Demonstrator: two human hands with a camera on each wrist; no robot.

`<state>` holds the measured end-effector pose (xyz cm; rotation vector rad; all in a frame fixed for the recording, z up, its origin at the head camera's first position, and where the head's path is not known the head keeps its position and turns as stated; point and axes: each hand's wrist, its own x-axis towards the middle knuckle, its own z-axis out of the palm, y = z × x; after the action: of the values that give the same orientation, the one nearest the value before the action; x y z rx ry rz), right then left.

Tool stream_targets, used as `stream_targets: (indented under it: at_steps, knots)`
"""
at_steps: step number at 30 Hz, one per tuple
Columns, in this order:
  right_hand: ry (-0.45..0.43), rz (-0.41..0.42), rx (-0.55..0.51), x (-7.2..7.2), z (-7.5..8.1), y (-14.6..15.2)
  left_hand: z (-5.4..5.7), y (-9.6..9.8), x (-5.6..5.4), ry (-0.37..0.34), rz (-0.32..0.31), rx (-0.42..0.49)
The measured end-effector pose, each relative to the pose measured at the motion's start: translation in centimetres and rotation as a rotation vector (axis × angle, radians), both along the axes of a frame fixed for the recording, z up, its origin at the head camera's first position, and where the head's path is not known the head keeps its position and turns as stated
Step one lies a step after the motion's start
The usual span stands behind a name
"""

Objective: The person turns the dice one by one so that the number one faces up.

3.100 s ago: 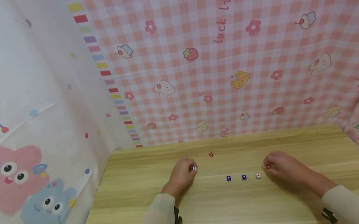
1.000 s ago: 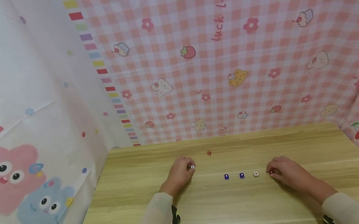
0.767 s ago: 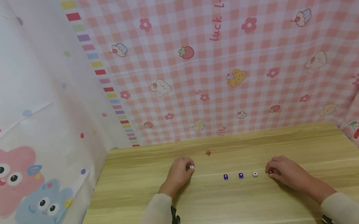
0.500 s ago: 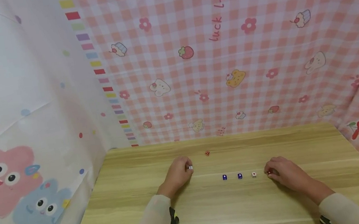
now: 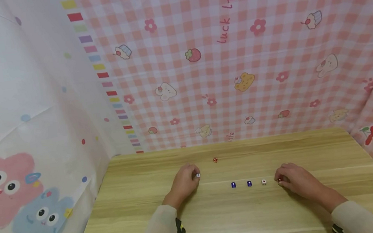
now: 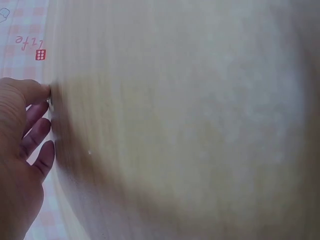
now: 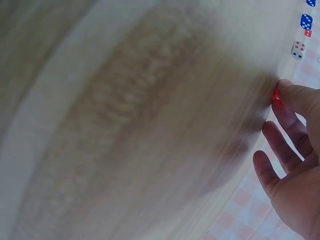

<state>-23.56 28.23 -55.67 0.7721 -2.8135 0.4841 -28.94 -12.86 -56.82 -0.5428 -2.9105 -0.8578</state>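
Between thumb and forefinger my left hand (image 5: 184,182) pinches a white die (image 5: 198,175) on the left part of the table. In the left wrist view the fingers of that hand (image 6: 20,130) hide most of this die. My right hand (image 5: 297,180) pinches a red die (image 7: 276,95) at the right end of a row. Left of it stand a white die (image 5: 263,182), a blue die (image 5: 249,183) and another blue die (image 5: 233,185), spaced apart. A second red die (image 5: 215,160) lies farther back, right of my left hand.
The wooden table (image 5: 219,223) ends at the back against a pink checked cloth (image 5: 222,67). A white cloth with cartoon figures (image 5: 69,149) hangs along the left side. Dark straps sit at both wrists.
Since the oldest frame, my right hand has shifted slightly toward the front with its red die, in line with the row. The left hand keeps its pinch; the view has drifted a little.
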Motion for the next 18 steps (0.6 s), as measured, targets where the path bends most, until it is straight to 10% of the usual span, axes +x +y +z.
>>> stream_targets:
  at_steps: [18]
  knots:
    - [0.008,0.010,-0.010,0.08,0.18,-0.11,0.06,0.10,0.11,0.022,-0.034,-0.031]
